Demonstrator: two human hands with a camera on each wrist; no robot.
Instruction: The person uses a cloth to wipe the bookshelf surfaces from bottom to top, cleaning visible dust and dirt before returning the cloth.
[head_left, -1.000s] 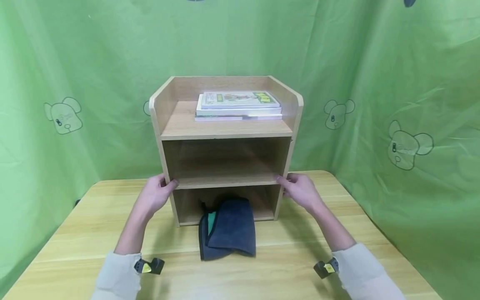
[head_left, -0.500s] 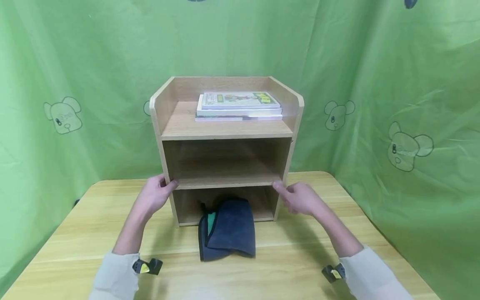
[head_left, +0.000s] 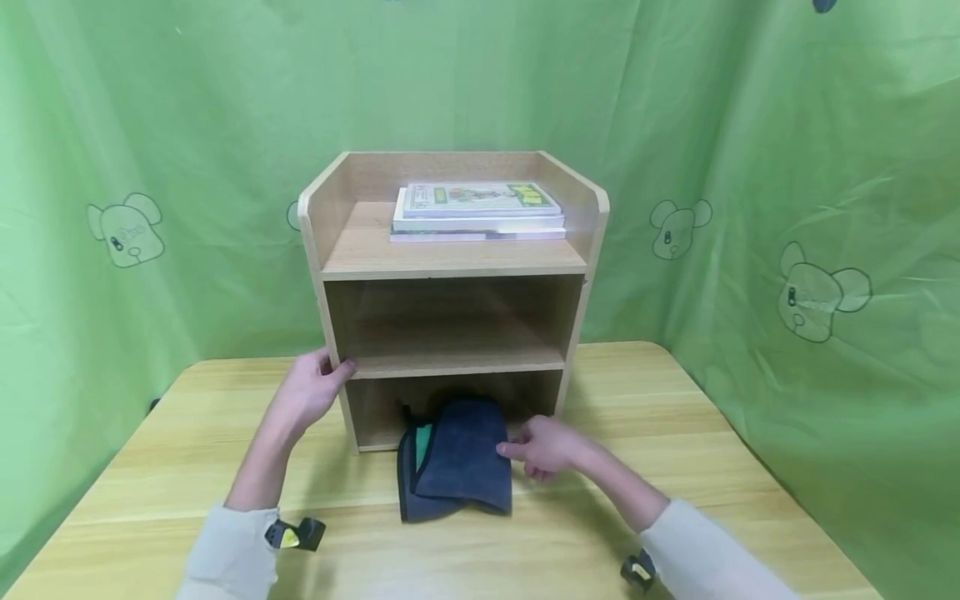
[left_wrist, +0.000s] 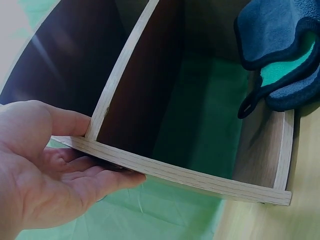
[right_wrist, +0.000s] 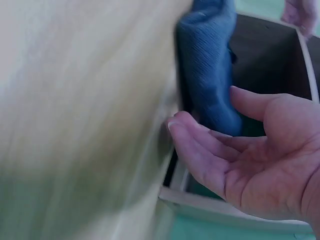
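Note:
A small wooden shelf unit (head_left: pixel 450 367) stands on the table. My left hand (head_left: pixel 313 387) grips its left side panel (left_wrist: pixel 200 177) at the middle shelf's height, thumb in front and fingers along the outer face. A folded blue-grey cloth (head_left: pixel 465 462), with black edging, a hanging loop and a green patch, lies partly in the bottom compartment and hangs out over the front. My right hand (head_left: pixel 547 447) is at the cloth's right edge. In the right wrist view its thumb and loosely bent fingers are spread beside the cloth (right_wrist: pixel 205 65); contact is hard to tell.
A stack of several books (head_left: pixel 480 215) lies on the unit's top, between raised sides. The light wood table (head_left: pixel 645 400) reaches around the unit. Green curtains (head_left: pixel 480 83) with bear drawings enclose the back and sides.
My right hand has let go of the unit's right side panel and moved down and left to the cloth. My left hand, the unit and the cloth have stayed in place.

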